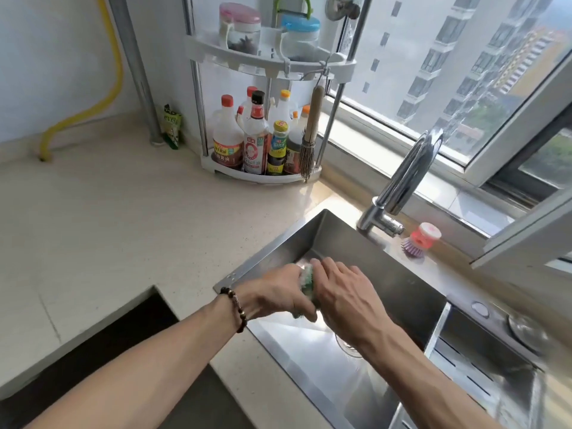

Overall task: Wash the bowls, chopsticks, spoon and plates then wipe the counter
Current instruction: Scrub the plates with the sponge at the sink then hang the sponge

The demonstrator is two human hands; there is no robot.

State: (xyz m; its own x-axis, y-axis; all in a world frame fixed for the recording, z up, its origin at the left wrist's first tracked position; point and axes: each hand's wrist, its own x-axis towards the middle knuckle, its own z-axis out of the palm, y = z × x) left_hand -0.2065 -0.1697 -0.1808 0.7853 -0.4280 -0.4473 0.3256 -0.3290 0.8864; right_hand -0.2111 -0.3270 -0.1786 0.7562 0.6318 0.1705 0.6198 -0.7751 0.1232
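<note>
Fingers (305,314) of both hands curl around a green sponge (307,281) over the sink (328,236), left hand (278,292) and right hand (343,300) pressed together, sponge squeezed between them.

Two hands (312,294), one sponge (307,278)

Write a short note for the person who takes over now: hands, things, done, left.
Left hand and right hand both grip a green cloth over the sink.
No bowls, chopsticks, spoon or plates are in view; whether they are washed cannot be told.
The counter looks dry, so wiping probably remains.
The tap is not running.
</note>
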